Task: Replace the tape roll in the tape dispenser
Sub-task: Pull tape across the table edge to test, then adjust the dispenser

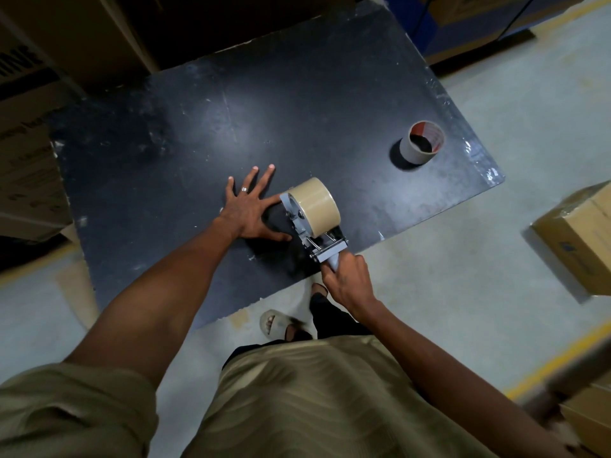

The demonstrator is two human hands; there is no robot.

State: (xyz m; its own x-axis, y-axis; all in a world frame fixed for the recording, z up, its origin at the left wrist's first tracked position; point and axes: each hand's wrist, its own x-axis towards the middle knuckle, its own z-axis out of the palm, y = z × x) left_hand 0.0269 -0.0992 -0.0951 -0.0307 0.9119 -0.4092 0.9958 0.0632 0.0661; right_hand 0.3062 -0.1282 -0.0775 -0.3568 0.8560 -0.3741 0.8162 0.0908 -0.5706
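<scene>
Scuffed black table [297, 104]: left hand [246, 209] splayed flat, right hand [347, 282] gripping tape dispenser [310, 226]

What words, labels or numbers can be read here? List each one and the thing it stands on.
No text can be read for certain.
Cardboard boxes at left: dark print, too blurred to read.
Box at right: a small blue mark, too small to read.
Empty tape core: red and white lining inside, no legible words.
Tape roll on the dispenser: plain, no print seen.
</scene>
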